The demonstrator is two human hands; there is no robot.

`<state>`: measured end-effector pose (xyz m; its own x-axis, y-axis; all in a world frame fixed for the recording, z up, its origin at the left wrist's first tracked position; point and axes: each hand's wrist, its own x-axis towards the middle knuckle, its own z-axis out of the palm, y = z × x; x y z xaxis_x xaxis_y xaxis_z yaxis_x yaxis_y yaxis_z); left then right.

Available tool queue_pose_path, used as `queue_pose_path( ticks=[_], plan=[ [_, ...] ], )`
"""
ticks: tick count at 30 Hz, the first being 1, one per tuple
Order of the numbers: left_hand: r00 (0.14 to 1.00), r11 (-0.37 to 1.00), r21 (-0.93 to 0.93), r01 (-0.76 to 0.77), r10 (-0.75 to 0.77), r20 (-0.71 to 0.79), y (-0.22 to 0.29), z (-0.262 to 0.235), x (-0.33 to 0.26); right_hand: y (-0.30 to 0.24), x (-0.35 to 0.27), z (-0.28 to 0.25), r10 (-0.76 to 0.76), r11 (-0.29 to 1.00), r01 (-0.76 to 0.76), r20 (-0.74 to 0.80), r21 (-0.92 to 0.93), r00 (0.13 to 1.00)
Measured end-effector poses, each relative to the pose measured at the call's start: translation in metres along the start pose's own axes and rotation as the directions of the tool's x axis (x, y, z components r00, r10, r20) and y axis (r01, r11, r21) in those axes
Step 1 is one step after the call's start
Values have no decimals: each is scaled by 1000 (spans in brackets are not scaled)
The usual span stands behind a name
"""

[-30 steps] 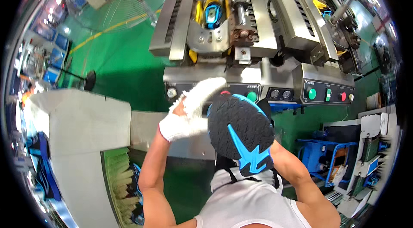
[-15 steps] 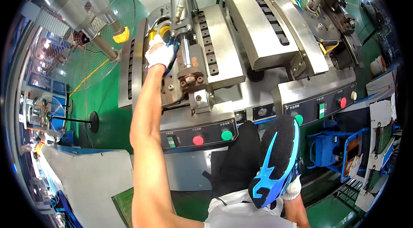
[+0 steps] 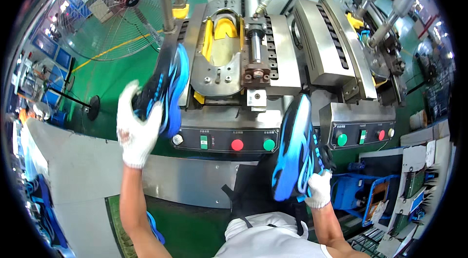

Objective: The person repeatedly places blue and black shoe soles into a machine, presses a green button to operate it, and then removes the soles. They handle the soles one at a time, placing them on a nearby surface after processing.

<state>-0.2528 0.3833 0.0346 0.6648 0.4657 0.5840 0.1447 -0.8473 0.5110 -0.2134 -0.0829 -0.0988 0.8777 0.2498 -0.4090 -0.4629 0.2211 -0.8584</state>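
Note:
My left hand [image 3: 139, 129], in a white glove, is wrapped round a black and blue sports shoe [image 3: 171, 95] held up left of the machine, toe end away from me. In my right hand [image 3: 319, 191], also gloved, is a second blue and black sports shoe [image 3: 294, 153], its sole turned to the left, in front of the control panels. Between and beyond the hands lies the left pressing station's metal plate [image 3: 214, 78]. Its opening shows yellow pads [image 3: 225, 28] and a bare pale base, with no shoe in it.
A control panel [image 3: 222, 140] with coloured buttons runs along the machine's front. To the right stands a second pressing station [image 3: 324, 46]. A wire-caged fan [image 3: 109, 12] stands at the far left, and a blue cart [image 3: 358, 192] at lower right.
My left hand has drawn back from the left station toward the left, now with a shoe in it. The right hand's shoe has turned and tilted. The view has shifted left.

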Motion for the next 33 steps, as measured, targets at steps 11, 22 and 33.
queue_pose_path(
  ticks=[11,22,33],
  plan=[
    [813,780,368,505,-574,101,-122,-70,-295,-155,222,295,-53,990,101,415,-96,908],
    [787,806,224,548,-588,188,-171,-34,-372,-74,436,391,-415,-69,191,202,-979,887],
    [613,626,270,732,-777,142,-157,-14,-347,-92,354,395,-197,306,396,349,-866,916]
  ],
)
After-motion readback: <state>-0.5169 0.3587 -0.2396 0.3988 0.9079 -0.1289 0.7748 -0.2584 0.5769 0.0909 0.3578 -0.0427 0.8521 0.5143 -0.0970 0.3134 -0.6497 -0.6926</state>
